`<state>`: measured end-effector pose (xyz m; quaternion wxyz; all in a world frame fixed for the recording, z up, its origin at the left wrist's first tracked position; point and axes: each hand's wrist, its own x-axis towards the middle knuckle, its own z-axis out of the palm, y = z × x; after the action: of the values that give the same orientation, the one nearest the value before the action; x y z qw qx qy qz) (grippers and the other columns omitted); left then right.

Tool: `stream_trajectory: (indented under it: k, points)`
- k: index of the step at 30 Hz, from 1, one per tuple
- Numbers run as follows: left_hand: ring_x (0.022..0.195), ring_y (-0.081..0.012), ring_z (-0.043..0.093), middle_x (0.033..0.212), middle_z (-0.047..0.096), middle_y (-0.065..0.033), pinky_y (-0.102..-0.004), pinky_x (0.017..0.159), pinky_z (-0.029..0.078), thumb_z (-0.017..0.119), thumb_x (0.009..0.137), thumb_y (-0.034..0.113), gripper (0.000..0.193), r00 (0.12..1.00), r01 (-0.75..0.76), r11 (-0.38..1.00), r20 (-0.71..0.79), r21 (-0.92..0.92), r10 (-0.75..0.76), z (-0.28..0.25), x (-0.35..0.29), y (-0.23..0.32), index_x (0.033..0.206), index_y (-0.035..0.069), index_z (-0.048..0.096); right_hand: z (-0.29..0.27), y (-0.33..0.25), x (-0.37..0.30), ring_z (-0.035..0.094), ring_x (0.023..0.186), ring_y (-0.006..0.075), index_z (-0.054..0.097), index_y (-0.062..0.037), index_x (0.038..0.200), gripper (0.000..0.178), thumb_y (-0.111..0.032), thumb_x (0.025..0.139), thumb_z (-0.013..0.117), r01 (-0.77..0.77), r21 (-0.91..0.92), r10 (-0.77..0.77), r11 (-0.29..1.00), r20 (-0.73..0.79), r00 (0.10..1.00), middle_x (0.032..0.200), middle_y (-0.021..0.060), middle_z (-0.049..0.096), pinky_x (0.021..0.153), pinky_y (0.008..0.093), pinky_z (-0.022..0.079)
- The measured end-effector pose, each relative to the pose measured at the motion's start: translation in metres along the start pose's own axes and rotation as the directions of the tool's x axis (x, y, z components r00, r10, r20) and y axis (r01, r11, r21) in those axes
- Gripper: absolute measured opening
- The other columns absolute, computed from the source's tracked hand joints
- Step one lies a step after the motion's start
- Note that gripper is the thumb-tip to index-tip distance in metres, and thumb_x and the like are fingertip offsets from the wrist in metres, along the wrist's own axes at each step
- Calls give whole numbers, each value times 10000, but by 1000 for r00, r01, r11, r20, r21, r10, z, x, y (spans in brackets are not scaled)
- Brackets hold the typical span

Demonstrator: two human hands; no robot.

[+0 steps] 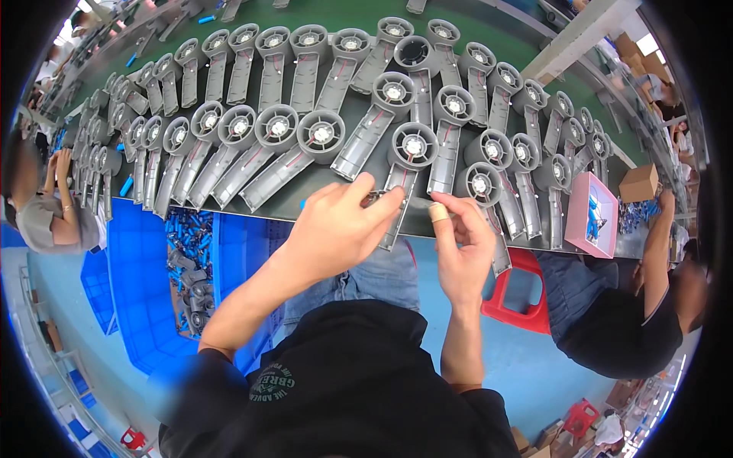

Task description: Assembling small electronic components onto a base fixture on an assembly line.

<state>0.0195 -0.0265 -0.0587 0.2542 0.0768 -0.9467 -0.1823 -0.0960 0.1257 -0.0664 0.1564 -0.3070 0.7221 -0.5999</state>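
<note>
Directly before me lies a grey handheld fan half-shell (413,145), its round spoked head away from me and its open handle toward me; a thin red wire shows in it. My left hand (332,225) lies over the handle, fingers bent and closed on its left edge; a small dark part shows at the fingertips. Just right of the handle, my right hand (464,248) is closed, thumb and index finger nearly meeting. Tan tape wraps a fingertip of it. Whatever is between those fingers is too small to make out.
Rows of similar fan shells (277,128) crowd the dark bench. Blue bins (137,282) with small blue and grey parts stand left below. On the right are a pink box (592,214), a cardboard box (638,183), a red stool (519,294) and a seated co-worker (618,313). Another person sits left.
</note>
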Motion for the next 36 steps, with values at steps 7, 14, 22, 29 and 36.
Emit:
stream_trajectory:
  k: [7,14,22,29,36]
  points:
    - [530,-242,572,731,538,-75,-362,500,468,699,799,133,148,999,14,999,-43,-43,-16,19,8,-5,929,79,652,29,22,4,458,575,-16,678,-5,1071,273,103,821,662,94,30,-92,995,-76,993,1067,49,611,469,154,352]
    - [525,-186,585,714,642,-119,-318,483,428,636,879,119,150,809,564,576,252,-592,-532,12,17,-5,962,-2,671,47,39,21,614,613,108,700,-25,987,191,14,802,728,424,-230,-458,876,-124,880,982,76,681,515,243,482]
    - [835,-368,658,937,660,-208,-394,737,514,579,909,25,245,889,373,647,56,-665,-455,16,4,-5,1143,-47,601,48,32,26,591,587,99,695,-32,938,150,-14,797,741,341,-197,-372,919,-150,916,870,45,643,501,244,469]
    - [881,-357,669,1017,670,-215,-377,751,539,647,859,6,305,965,176,868,-92,-465,-245,22,0,-13,1160,-37,623,49,34,27,481,573,13,689,20,950,142,53,813,705,352,-91,-362,932,-131,923,914,38,618,465,171,358]
    - [865,-336,671,1011,676,-199,-372,732,544,661,843,-2,333,974,120,922,-138,-368,-182,23,0,-14,1174,-25,629,48,29,27,485,569,16,694,21,935,135,56,805,706,302,-95,-311,949,-105,945,885,39,625,464,174,358]
